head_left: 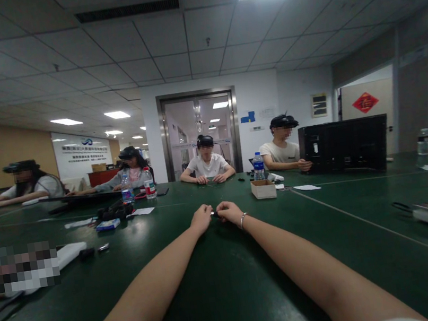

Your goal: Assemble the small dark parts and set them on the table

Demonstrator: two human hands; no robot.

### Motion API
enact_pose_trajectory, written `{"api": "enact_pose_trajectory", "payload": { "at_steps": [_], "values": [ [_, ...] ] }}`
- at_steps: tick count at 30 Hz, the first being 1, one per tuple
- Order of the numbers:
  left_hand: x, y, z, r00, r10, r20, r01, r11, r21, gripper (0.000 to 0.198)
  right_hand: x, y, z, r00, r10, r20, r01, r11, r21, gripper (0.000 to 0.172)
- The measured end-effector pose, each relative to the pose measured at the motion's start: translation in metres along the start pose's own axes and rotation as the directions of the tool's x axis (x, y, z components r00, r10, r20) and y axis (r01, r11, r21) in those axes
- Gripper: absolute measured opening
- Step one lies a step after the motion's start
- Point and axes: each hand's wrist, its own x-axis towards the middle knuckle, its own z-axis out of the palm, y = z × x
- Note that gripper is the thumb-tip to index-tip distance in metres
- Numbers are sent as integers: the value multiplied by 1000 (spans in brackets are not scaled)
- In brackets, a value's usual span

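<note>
Both arms reach forward over the green table (pixel 225 287), and the hands nearly meet at its middle. Between the fingertips sits a small dark piece (pixel 216 214) with a bright end on its left side; its kind is too small to make out. My right hand (pixel 230 212), with a bracelet (pixel 243 220) at the wrist, pinches the dark part. My left hand (pixel 202 219) is closed in a pinch at the bright end. Whether the two ends are joined or separate cannot be seen.
An open cardboard box (pixel 264 189) stands ahead to the right, with a water bottle (pixel 258 165) behind it. A large black monitor (pixel 344 147) is farther right. Left are bottles (pixel 149 183), a blue-and-white packet (pixel 108 225) and a white power strip (pixel 69 253). Several people sit opposite.
</note>
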Motion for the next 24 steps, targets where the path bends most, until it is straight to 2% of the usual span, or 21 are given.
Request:
{"api": "enact_pose_trajectory", "payload": {
  "at_steps": [5,10,15,21,24],
  "values": [
    [1,0,0,999,35,33,-33,998,-55,25,0,-1,2,1000,8,5,-8,1000,4,13],
    [-3,4,-4,999,27,39,-26,1000,-11,38,-2,-3,3,1000,-2,21,2,1000,-7,13],
    [-8,7,-6,992,61,108,-56,998,-41,26,0,0,2,1000,1,15,-1,1000,0,13],
    [-6,4,-4,996,31,81,-32,999,4,37,0,-1,3,1000,5,22,-5,1000,-6,15],
    [-3,1,-2,995,47,84,-42,998,-53,31,-1,-2,2,1000,10,13,-10,1000,16,16]
  ]
}}
